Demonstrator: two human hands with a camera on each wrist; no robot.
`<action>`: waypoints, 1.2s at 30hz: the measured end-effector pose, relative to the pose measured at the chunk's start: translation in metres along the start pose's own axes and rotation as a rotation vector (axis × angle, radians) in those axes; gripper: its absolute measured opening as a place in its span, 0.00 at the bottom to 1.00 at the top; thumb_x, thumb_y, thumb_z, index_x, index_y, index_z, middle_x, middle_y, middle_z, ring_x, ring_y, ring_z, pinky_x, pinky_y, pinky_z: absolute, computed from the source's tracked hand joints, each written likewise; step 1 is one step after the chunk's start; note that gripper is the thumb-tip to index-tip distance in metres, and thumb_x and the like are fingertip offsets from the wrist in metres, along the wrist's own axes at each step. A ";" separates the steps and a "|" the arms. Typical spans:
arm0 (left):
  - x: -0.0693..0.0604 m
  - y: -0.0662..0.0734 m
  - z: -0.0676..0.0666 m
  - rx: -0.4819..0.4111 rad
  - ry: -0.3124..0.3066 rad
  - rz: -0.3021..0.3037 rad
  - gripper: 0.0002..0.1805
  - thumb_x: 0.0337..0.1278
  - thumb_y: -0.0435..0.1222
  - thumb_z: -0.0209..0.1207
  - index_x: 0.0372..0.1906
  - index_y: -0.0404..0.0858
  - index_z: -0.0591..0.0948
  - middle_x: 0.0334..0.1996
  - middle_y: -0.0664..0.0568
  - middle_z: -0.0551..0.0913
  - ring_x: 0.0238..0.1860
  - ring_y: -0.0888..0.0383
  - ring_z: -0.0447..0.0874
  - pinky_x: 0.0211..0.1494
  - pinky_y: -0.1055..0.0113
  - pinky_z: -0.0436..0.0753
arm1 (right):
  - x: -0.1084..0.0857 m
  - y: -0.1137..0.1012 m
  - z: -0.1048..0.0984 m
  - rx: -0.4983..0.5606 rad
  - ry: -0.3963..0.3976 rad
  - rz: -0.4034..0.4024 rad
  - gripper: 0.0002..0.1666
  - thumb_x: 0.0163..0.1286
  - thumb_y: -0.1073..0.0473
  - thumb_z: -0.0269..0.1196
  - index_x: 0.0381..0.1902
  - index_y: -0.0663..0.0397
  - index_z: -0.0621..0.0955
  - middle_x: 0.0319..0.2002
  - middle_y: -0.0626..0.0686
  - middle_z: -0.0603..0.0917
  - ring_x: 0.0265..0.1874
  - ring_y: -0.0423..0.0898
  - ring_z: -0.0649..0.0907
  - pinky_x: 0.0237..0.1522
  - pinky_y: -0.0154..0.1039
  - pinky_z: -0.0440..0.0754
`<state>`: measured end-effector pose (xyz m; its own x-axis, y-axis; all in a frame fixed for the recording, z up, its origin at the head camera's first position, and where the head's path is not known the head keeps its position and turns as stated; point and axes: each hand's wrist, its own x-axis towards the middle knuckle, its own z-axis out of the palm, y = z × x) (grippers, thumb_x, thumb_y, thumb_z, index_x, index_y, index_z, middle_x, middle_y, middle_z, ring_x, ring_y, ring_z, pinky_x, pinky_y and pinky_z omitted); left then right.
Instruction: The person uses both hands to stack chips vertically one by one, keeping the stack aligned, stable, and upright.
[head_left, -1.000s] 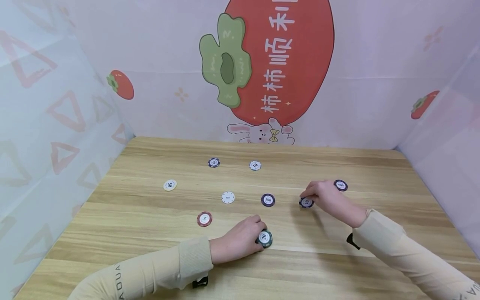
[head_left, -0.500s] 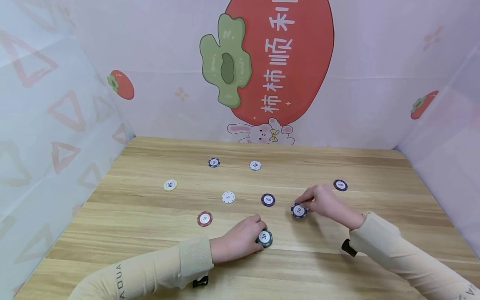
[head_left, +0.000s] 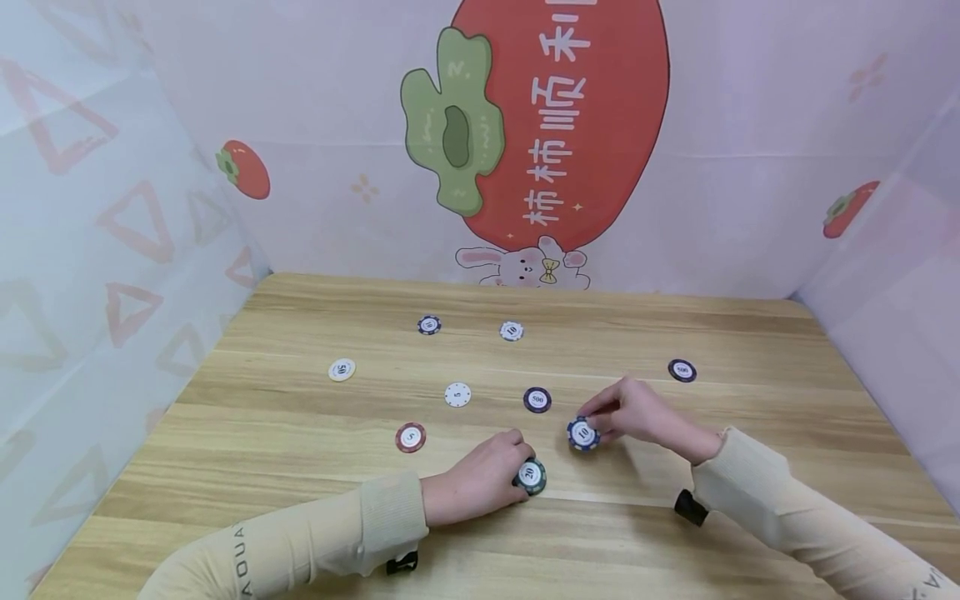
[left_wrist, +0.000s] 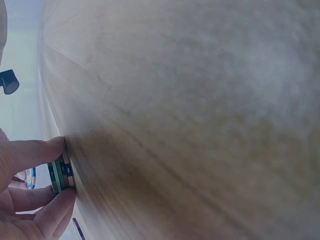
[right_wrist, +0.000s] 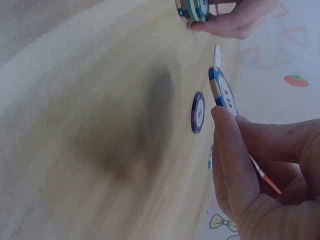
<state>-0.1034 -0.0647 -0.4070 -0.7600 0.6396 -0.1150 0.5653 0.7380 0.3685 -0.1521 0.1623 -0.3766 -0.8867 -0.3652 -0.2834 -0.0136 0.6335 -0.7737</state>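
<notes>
My left hand (head_left: 480, 479) grips a short stack of poker chips (head_left: 531, 477) on the wooden table, a green chip marked 20 on top. Seen from the side in the left wrist view, the stack (left_wrist: 59, 175) has several layers between thumb and fingers. To the right of it, my right hand (head_left: 641, 412) pinches a blue poker chip (head_left: 582, 434) marked 10 by its edge. The right wrist view shows this blue chip (right_wrist: 222, 90) tilted and raised off the table, apart from the stack.
Loose chips lie flat: two purple 500 chips (head_left: 537, 400), a white 5 chip (head_left: 457, 394), a red 5 chip (head_left: 410, 437), a pale 50 chip (head_left: 342, 370), a white 10 chip (head_left: 512, 331) and another blue chip (head_left: 429, 325). Printed cloth walls (head_left: 337, 225) border the table (head_left: 300, 450).
My right hand has brought the blue chip leftward and nearer to me, towards the stack; its face now shows more fully. My left hand has stayed on the stack.
</notes>
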 end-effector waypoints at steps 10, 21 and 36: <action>0.000 0.000 -0.001 0.015 0.008 0.016 0.21 0.39 0.39 0.69 0.42 0.36 0.80 0.33 0.56 0.73 0.33 0.67 0.70 0.38 0.77 0.73 | -0.002 -0.001 0.014 0.123 -0.080 0.000 0.11 0.57 0.72 0.59 0.40 0.67 0.80 0.30 0.54 0.80 0.27 0.44 0.79 0.30 0.41 0.81; 0.000 -0.001 0.000 0.017 0.021 0.034 0.20 0.39 0.39 0.69 0.41 0.37 0.80 0.31 0.57 0.72 0.32 0.67 0.69 0.36 0.78 0.72 | -0.003 0.004 0.028 0.263 -0.152 0.006 0.12 0.57 0.72 0.59 0.41 0.70 0.78 0.32 0.55 0.80 0.29 0.44 0.80 0.32 0.42 0.82; 0.000 -0.001 0.000 0.002 0.042 0.048 0.19 0.36 0.37 0.70 0.39 0.36 0.80 0.29 0.58 0.71 0.29 0.67 0.66 0.32 0.79 0.69 | -0.003 0.005 0.045 0.340 -0.207 0.013 0.13 0.59 0.72 0.58 0.42 0.74 0.76 0.31 0.55 0.81 0.28 0.43 0.81 0.32 0.39 0.82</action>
<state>-0.1038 -0.0656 -0.4068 -0.7446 0.6649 -0.0588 0.6021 0.7071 0.3708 -0.1286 0.1361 -0.4051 -0.7733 -0.5105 -0.3761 0.1815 0.3901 -0.9027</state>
